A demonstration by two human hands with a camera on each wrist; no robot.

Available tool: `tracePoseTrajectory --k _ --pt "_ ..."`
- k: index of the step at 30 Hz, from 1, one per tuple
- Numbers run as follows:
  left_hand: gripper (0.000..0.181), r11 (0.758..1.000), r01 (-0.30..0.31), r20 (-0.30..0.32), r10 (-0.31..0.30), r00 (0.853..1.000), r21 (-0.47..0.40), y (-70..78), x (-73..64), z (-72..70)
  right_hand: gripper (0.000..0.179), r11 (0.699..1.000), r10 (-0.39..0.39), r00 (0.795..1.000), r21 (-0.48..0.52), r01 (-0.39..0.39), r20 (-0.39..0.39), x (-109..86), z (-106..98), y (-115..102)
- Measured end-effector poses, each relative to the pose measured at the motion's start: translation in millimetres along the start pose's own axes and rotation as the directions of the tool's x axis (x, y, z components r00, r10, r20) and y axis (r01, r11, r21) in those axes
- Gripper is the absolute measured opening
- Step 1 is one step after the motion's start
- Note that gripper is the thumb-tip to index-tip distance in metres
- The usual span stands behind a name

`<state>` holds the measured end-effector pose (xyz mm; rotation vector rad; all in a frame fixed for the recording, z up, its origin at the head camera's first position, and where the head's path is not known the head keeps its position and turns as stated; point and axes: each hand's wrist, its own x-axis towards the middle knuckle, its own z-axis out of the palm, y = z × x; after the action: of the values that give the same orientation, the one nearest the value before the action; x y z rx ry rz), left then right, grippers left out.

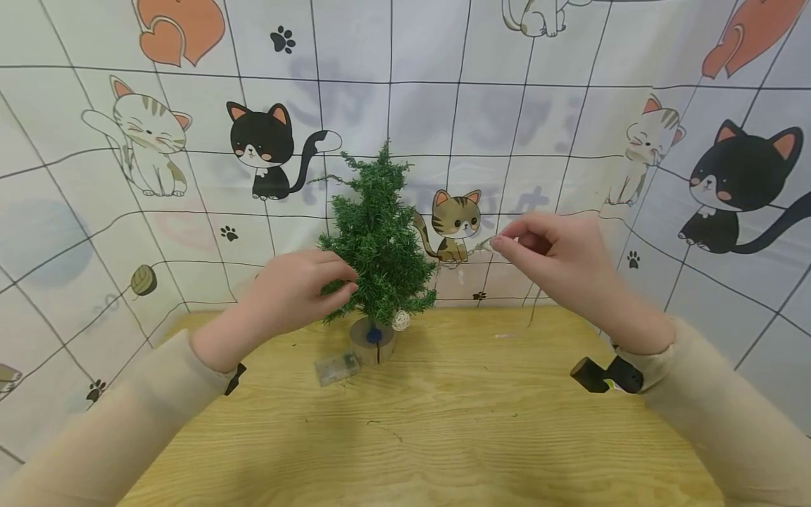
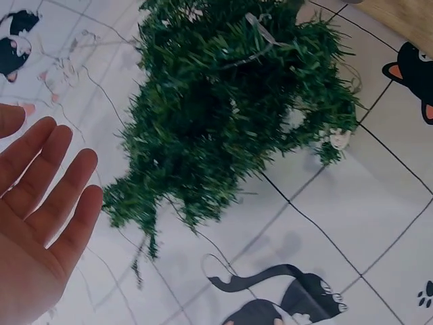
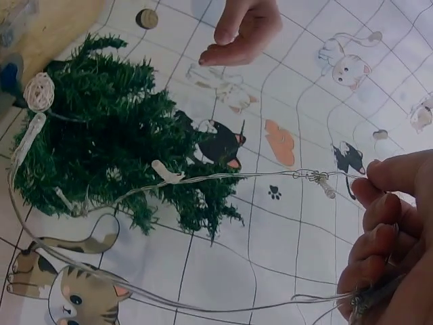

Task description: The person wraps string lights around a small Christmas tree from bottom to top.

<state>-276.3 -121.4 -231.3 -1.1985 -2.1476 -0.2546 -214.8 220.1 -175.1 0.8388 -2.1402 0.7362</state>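
Note:
A small green artificial Christmas tree (image 1: 380,239) stands upright in a round wooden base (image 1: 361,346). To the right of it, my right hand (image 1: 564,253) pinches a thin, clear-wired string of lights (image 3: 230,176) between thumb and index finger. More of the wire runs under the curled lower fingers, and the rest loops back to the tree. A white woven ball (image 1: 400,320) hangs low on the tree's right side. My left hand (image 1: 298,289) is held at the tree's left with fingers loosely extended; its palm (image 2: 27,271) holds nothing.
A clear plastic box (image 1: 337,369), perhaps a battery case, lies on the wooden table (image 1: 443,422) beside the base. Small green bits are scattered there. A cat-printed cloth (image 1: 431,42) hangs close behind the tree and along both sides.

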Motion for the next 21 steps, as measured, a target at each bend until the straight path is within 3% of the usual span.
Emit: tracePoseTrajectory --k 4,7,13,18,21 --pt "0.011 0.984 -0.161 -0.075 0.167 0.983 0.077 14.8 1.0 5.8 0.008 0.996 0.039 0.996 0.073 -0.045 0.083 1.8 11.1 -6.9" --pt "0.012 0.959 -0.239 -0.097 0.255 0.962 0.150 25.6 -0.4 10.4 0.009 0.990 0.050 0.987 0.122 -0.068 0.150 4.2 19.8 -12.3" --pt "0.011 0.904 -0.337 -0.104 0.374 0.922 0.262 45.6 -4.6 20.4 0.008 0.951 0.072 0.952 0.269 -0.156 0.298 9.9 38.3 -22.0" --pt "0.018 0.840 -0.421 -0.110 0.481 0.870 0.341 53.7 -10.3 27.1 0.010 0.916 0.083 0.910 0.329 -0.230 0.407 11.2 53.4 -31.4" --pt "0.017 0.823 -0.438 -0.150 0.515 0.844 0.361 54.7 -13.4 27.1 0.009 0.909 0.082 0.895 0.335 -0.248 0.439 8.9 61.8 -36.0"
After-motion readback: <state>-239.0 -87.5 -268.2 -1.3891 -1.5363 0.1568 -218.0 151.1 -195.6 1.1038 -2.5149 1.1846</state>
